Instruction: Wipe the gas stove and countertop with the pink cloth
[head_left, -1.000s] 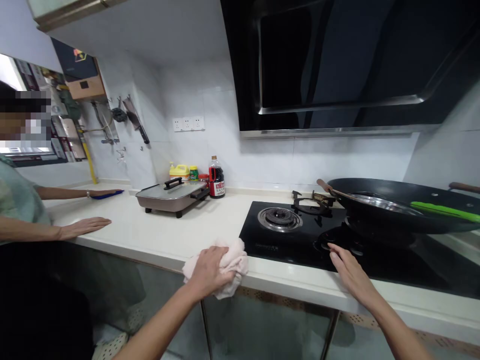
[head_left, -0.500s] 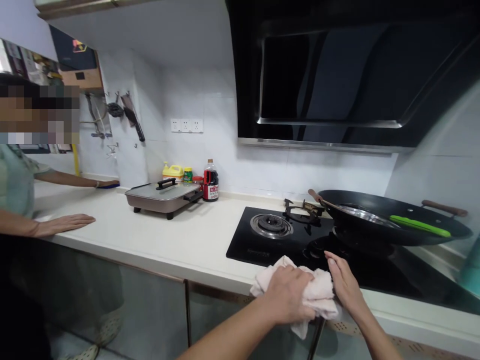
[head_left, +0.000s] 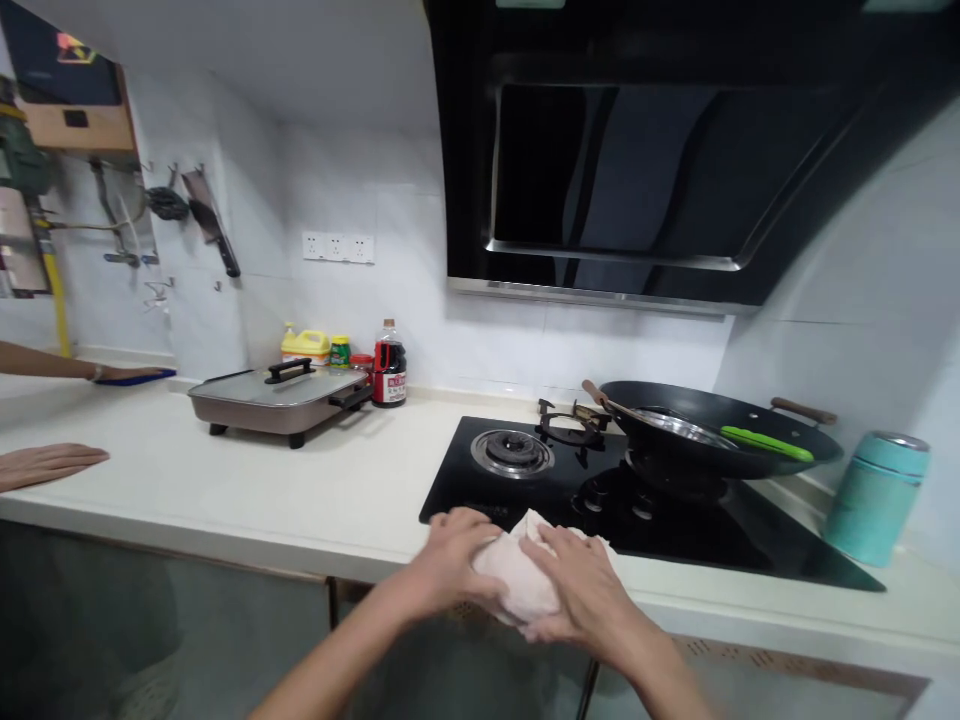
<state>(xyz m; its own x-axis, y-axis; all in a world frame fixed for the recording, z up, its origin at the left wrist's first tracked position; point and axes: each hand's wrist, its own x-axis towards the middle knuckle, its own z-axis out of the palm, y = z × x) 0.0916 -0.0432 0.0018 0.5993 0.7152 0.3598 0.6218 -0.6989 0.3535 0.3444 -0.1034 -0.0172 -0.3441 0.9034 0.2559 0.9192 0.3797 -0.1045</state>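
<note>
A pale pink cloth [head_left: 517, 575] is bunched between my two hands at the front edge of the black gas stove [head_left: 600, 515]. My left hand [head_left: 457, 560] grips its left side, fingers curled around it. On the right side my right hand [head_left: 574, 580] is closed over the cloth, thumb below and fingers on top. Behind my hands are the stove's left burner [head_left: 512, 454] and a detached-looking pan support [head_left: 574, 425]. A large black wok [head_left: 795, 440] rests over the right burner, holding a metal lid or bowl and a green-handled utensil [head_left: 765, 443].
A lidded electric pan [head_left: 255, 408] stands on the white counter [head_left: 360, 490], beside a soy sauce bottle [head_left: 390, 365]. A turquoise flask [head_left: 877, 500] is at far right. Another person's hand [head_left: 52, 465] lies on the counter at left; their other hand holds a blue cloth [head_left: 139, 377]. The range hood [head_left: 615, 180] overhangs.
My right hand, previously held apart and open, has taken hold of the cloth. My left hand has shifted to its left side. The view has turned right, bringing in the turquoise flask.
</note>
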